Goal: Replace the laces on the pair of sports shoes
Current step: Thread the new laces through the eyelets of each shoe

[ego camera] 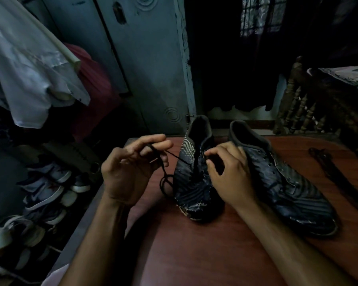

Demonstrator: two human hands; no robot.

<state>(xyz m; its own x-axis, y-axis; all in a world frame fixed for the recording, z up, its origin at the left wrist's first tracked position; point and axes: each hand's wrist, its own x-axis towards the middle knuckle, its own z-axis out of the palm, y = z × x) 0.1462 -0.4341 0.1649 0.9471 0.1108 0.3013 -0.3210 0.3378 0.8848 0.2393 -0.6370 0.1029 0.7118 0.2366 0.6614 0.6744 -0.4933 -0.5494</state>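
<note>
Two dark sports shoes stand on a reddish wooden table (194, 254), toes toward me. My left hand (130, 170) is raised beside the left shoe (191, 182) and pinches a black lace (163, 172), which runs taut from my fingers to the shoe's eyelets and loops down onto the table. On the lacing area of that same shoe, my right hand (229, 174) rests with thumb and forefinger pinched at an eyelet. The right shoe (281, 178) lies just behind and to the right of that hand, with its eyelets bare.
A dark strap-like item (335, 174) lies along the table's right side. Several sneakers (43, 190) are stacked on the floor at the left, under hanging clothes (29, 75). A grey door (145, 65) and a carved wooden railing (298, 108) stand behind.
</note>
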